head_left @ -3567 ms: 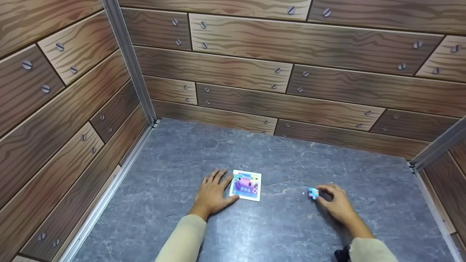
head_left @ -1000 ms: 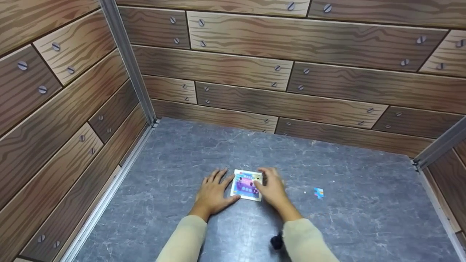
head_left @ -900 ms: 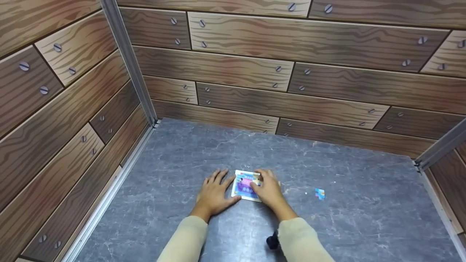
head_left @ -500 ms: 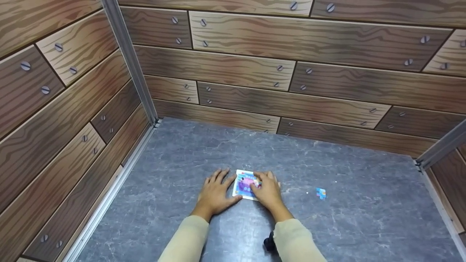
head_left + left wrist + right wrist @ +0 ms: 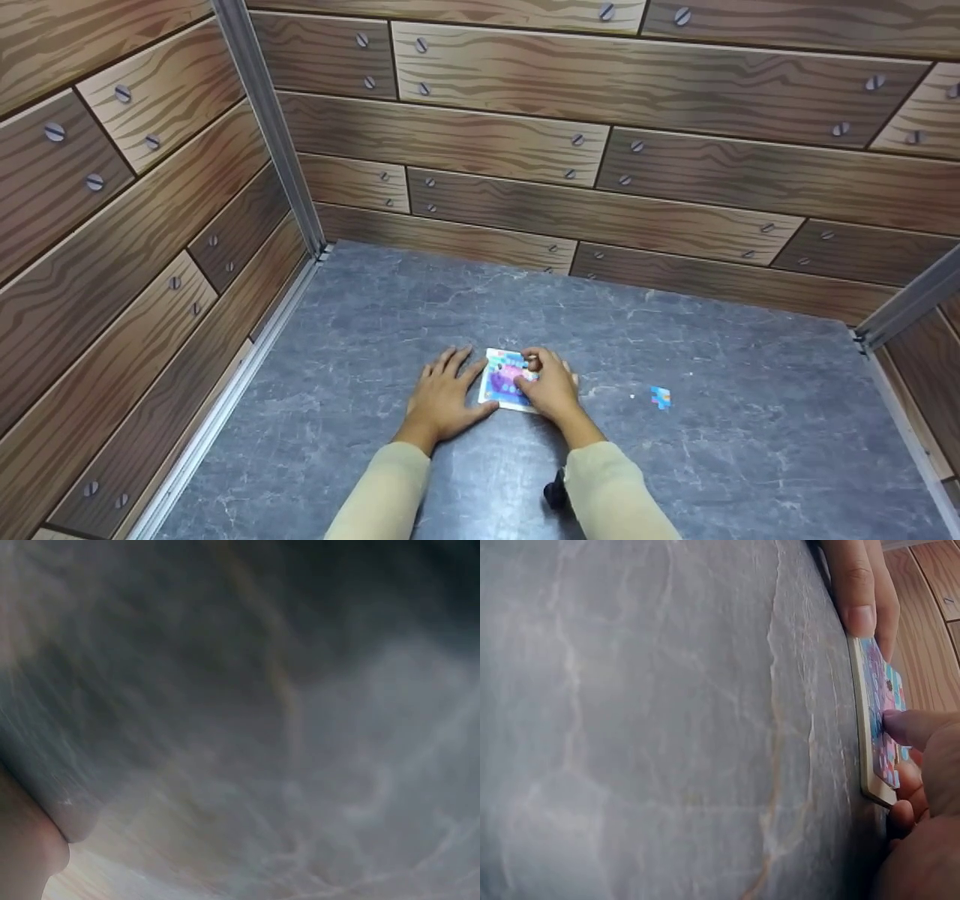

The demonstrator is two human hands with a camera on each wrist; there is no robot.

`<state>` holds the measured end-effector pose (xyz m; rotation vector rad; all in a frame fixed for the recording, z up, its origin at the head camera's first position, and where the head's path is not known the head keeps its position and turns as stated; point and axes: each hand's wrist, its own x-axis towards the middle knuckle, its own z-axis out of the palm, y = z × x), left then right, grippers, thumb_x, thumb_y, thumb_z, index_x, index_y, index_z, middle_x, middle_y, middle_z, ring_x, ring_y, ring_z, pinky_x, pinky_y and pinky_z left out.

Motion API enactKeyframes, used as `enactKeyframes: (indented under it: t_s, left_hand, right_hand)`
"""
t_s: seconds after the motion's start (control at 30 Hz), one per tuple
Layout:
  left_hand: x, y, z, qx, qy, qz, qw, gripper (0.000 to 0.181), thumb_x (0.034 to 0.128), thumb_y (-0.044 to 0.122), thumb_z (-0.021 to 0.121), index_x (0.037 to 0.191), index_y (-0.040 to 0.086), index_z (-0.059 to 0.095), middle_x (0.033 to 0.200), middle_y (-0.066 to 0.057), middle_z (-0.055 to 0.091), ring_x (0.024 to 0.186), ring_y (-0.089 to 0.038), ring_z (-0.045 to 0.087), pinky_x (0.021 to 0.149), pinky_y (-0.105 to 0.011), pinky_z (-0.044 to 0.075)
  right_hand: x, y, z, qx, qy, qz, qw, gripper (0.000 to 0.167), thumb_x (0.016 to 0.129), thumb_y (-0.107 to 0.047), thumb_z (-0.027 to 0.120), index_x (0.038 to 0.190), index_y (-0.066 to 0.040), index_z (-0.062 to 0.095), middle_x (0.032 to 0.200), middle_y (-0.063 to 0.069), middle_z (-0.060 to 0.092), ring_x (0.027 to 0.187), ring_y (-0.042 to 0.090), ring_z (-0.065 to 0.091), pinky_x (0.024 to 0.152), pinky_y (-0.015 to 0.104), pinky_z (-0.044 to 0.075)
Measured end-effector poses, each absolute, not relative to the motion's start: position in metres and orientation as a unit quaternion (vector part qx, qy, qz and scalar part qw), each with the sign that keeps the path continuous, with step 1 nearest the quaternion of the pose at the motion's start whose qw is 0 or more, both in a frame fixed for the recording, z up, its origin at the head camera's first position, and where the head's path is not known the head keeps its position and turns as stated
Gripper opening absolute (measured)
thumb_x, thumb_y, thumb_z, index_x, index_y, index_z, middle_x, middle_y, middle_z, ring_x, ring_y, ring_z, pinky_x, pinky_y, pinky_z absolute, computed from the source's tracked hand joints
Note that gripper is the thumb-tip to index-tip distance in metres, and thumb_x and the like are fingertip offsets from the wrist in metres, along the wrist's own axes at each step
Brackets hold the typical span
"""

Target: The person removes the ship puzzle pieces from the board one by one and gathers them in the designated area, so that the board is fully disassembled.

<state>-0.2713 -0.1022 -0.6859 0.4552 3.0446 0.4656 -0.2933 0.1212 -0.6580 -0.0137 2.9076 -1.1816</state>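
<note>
A small square jigsaw puzzle [image 5: 504, 381] lies in its pale-rimmed tray on the floor, with a pink, purple and blue picture. My left hand [image 5: 442, 401] rests flat to its left, fingers spread, thumb and index finger at the tray's edge. On the puzzle's right side my right hand [image 5: 553, 388] bends its fingers at the edge and has its thumb on the picture. In the right wrist view, thumb and fingers pinch a puzzle piece [image 5: 885, 754] that looks tilted up from the tray. A loose blue puzzle piece [image 5: 661, 397] lies to the right.
A tiny white speck [image 5: 632, 396] lies beside the loose piece on the grey marbled surface [image 5: 750, 420]. Wood-patterned walls [image 5: 487, 135] with metal corner posts [image 5: 274, 127] enclose the back and sides. A black object [image 5: 555, 491] sits by the right sleeve.
My right hand has let go of the blue puzzle piece at the right and moved left to the puzzle, where its fingers have closed in at the right side. The left hand has stayed put.
</note>
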Motion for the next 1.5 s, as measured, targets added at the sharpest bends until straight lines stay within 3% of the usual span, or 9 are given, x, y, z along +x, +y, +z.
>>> enactKeyframes:
  t_s: [0.87, 1.5]
  left_hand:
    - [-0.2704, -0.1020, -0.6853, 0.148, 0.976, 0.156, 0.008, 0.088, 0.0941, 0.091, 0.043, 0.167, 0.041, 0.041, 0.179, 0.001, 0.033, 0.167, -0.031, 0.029, 0.130, -0.065, 0.033]
    - [-0.2704, -0.1029, -0.6858, 0.149, 0.976, 0.161, 0.006, 0.089, 0.0936, 0.091, 0.043, 0.167, 0.041, 0.041, 0.179, 0.002, 0.032, 0.167, -0.031, 0.029, 0.129, -0.066, 0.033]
  right_hand:
    - [-0.2910, 0.1206, -0.6603, 0.001, 0.910, -0.415, -0.014, 0.043, 0.089, -0.015, 0.088, 0.129, -0.019, 0.073, 0.100, -0.003, 0.075, 0.105, 0.025, 0.065, 0.101, 0.052, 0.036]
    - [-0.2918, 0.1225, -0.6611, -0.008, 0.891, -0.453, -0.023, 0.039, 0.091, -0.014, 0.087, 0.129, -0.022, 0.078, 0.095, -0.006, 0.082, 0.108, 0.026, 0.078, 0.101, 0.053, 0.035]
